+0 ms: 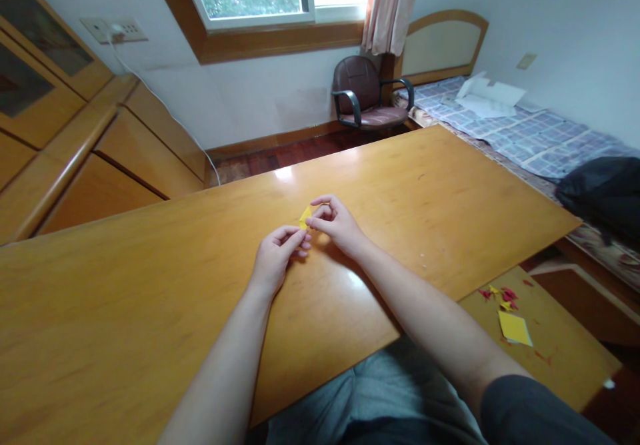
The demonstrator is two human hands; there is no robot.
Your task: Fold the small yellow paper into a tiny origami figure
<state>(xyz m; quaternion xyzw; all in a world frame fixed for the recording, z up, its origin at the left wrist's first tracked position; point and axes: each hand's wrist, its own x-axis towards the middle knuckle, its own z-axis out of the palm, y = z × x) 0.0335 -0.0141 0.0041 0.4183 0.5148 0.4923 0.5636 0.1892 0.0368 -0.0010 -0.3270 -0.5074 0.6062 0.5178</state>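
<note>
A small folded yellow paper piece is pinched between both hands just above the wooden table. My left hand grips its lower edge with fingertips closed. My right hand holds its upper right side, thumb and fingers curled around it. Most of the paper is hidden by the fingers.
A lower wooden surface at my right carries a yellow paper sheet and small red and yellow folded bits. Beyond the table stand a brown chair, a bed with a black bag, and cabinets at left.
</note>
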